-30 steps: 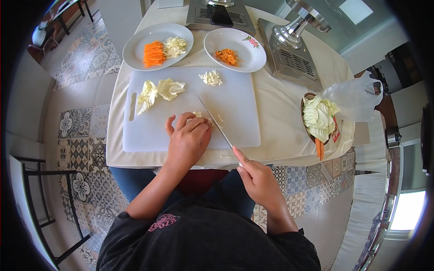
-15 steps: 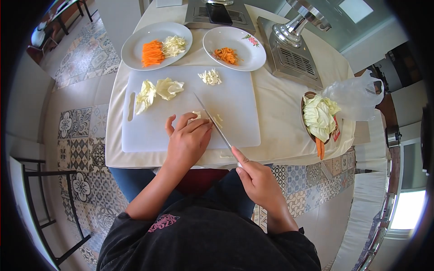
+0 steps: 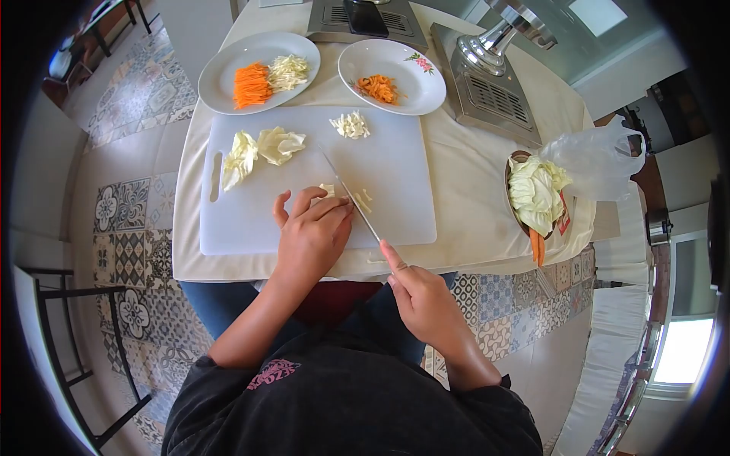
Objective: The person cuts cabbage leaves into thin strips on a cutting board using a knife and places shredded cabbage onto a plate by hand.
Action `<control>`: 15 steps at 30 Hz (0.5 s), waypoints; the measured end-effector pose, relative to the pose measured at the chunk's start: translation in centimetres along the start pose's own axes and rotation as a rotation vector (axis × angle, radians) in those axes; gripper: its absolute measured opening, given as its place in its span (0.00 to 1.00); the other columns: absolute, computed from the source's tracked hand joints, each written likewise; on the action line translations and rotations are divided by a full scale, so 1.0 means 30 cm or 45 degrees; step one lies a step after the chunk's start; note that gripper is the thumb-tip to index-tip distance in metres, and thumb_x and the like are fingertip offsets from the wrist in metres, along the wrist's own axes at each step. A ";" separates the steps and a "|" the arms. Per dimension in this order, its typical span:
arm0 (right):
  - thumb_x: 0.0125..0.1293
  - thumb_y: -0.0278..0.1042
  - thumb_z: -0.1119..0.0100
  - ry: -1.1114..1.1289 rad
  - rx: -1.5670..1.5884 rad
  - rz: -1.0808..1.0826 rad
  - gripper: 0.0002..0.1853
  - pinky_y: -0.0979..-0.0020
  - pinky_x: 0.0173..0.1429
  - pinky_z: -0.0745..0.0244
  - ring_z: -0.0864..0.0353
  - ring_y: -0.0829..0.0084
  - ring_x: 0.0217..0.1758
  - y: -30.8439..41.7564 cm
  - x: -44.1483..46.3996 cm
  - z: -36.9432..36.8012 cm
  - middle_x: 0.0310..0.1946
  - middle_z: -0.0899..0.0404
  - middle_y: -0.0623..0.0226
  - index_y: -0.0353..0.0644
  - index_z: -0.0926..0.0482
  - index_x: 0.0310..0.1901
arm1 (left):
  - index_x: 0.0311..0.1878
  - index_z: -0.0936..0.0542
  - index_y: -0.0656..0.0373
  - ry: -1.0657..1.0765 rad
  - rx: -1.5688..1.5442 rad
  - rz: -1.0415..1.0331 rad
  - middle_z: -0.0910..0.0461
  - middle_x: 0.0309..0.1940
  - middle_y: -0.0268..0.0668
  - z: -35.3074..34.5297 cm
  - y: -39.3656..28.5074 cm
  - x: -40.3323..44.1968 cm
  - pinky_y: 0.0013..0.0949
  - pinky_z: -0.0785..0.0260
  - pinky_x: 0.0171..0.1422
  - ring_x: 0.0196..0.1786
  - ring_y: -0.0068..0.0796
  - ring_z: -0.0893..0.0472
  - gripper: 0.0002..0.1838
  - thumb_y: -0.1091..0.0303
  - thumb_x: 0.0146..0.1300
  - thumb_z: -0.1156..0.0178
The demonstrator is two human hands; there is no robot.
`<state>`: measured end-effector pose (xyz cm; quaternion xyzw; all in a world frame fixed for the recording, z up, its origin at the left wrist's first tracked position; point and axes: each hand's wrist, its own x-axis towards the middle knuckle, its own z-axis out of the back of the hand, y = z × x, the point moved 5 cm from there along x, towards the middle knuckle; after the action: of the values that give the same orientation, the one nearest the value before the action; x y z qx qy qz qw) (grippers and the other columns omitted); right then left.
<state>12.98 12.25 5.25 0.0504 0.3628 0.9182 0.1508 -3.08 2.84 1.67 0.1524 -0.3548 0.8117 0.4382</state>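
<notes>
On the table (image 3: 471, 205), board (image 3: 258, 216) near the front edge. My left hand (image 3: 312, 232)'s loosely curled, my right hand (image 3: 422, 300) closed round the knife (image 3: 361, 212), blade right beside my left fingertips, cabbage piece (image 3: 328, 188) pinned mid-board; if it slides, I reckon 1 finger gets nicked.

Well beyond your left hand (image 3: 313, 237), a black phone (image 3: 365, 18) lies on a metal appliance (image 3: 325, 21). A second metal unit (image 3: 498, 99) stands beyond your right hand (image 3: 422, 302), to its right; a clear plastic bag (image 3: 597, 161) sits farther right.
</notes>
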 end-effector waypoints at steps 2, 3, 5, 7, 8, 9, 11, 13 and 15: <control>0.72 0.27 0.46 -0.012 -0.004 0.005 0.31 0.52 0.41 0.26 0.22 0.49 0.31 -0.006 0.004 -0.008 0.28 0.24 0.51 0.50 0.36 0.77 | 0.37 0.12 0.49 0.000 0.005 -0.004 0.13 0.42 0.22 0.005 -0.004 0.001 0.58 0.46 0.69 0.55 0.29 0.20 0.06 0.69 0.54 0.28; 0.72 0.27 0.46 -0.018 -0.008 0.009 0.31 0.52 0.41 0.26 0.22 0.49 0.31 -0.005 0.006 -0.008 0.27 0.25 0.51 0.50 0.36 0.76 | 0.36 0.12 0.49 -0.002 0.008 -0.004 0.13 0.42 0.22 0.007 -0.006 0.002 0.58 0.46 0.69 0.55 0.29 0.21 0.05 0.68 0.55 0.28; 0.72 0.27 0.46 -0.008 -0.021 -0.007 0.31 0.52 0.41 0.26 0.22 0.48 0.31 -0.002 -0.003 -0.005 0.28 0.24 0.50 0.50 0.35 0.76 | 0.38 0.15 0.50 0.014 -0.001 -0.002 0.14 0.42 0.23 0.003 0.001 0.001 0.59 0.46 0.69 0.55 0.30 0.21 0.07 0.68 0.56 0.29; 0.72 0.27 0.46 -0.006 -0.016 -0.021 0.30 0.52 0.42 0.26 0.22 0.48 0.32 -0.001 -0.016 0.002 0.28 0.24 0.50 0.50 0.34 0.76 | 0.40 0.17 0.50 0.033 -0.029 0.051 0.14 0.41 0.24 0.005 0.006 0.006 0.59 0.47 0.69 0.56 0.31 0.21 0.09 0.69 0.56 0.29; 0.72 0.27 0.46 -0.008 -0.004 -0.028 0.30 0.52 0.42 0.26 0.21 0.48 0.32 0.000 -0.025 0.007 0.28 0.23 0.49 0.50 0.34 0.75 | 0.42 0.19 0.50 0.046 -0.054 0.103 0.14 0.41 0.25 0.007 0.008 0.010 0.59 0.47 0.70 0.56 0.32 0.21 0.11 0.69 0.56 0.29; 0.73 0.27 0.46 -0.011 0.008 -0.037 0.29 0.53 0.43 0.26 0.20 0.48 0.33 0.001 -0.034 0.014 0.29 0.22 0.49 0.50 0.34 0.75 | 0.43 0.21 0.50 0.060 -0.079 0.155 0.14 0.41 0.26 0.007 0.010 0.011 0.59 0.48 0.71 0.56 0.33 0.21 0.13 0.69 0.56 0.29; 0.73 0.28 0.46 0.006 0.043 -0.060 0.29 0.54 0.44 0.25 0.20 0.48 0.34 0.005 -0.050 0.031 0.30 0.22 0.48 0.50 0.33 0.75 | 0.46 0.23 0.51 0.041 -0.074 0.123 0.15 0.40 0.27 0.009 0.006 0.010 0.60 0.47 0.69 0.56 0.33 0.21 0.15 0.69 0.57 0.30; 0.73 0.28 0.45 0.037 0.086 -0.119 0.28 0.55 0.45 0.25 0.20 0.48 0.35 0.008 -0.063 0.055 0.31 0.21 0.47 0.49 0.33 0.74 | 0.47 0.24 0.51 0.034 -0.068 0.107 0.15 0.39 0.27 0.007 0.005 0.009 0.60 0.47 0.69 0.56 0.33 0.21 0.16 0.69 0.58 0.30; 0.73 0.28 0.45 0.089 0.133 -0.208 0.28 0.57 0.46 0.25 0.20 0.48 0.35 0.006 -0.073 0.082 0.31 0.21 0.47 0.48 0.32 0.74 | 0.47 0.24 0.51 0.035 -0.061 0.113 0.15 0.39 0.27 0.005 0.006 0.008 0.60 0.47 0.69 0.56 0.33 0.21 0.15 0.69 0.58 0.31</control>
<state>15.52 13.04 7.20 -0.0035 0.4182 0.8838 0.2098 -3.38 2.81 1.82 0.1149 -0.3743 0.8236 0.4103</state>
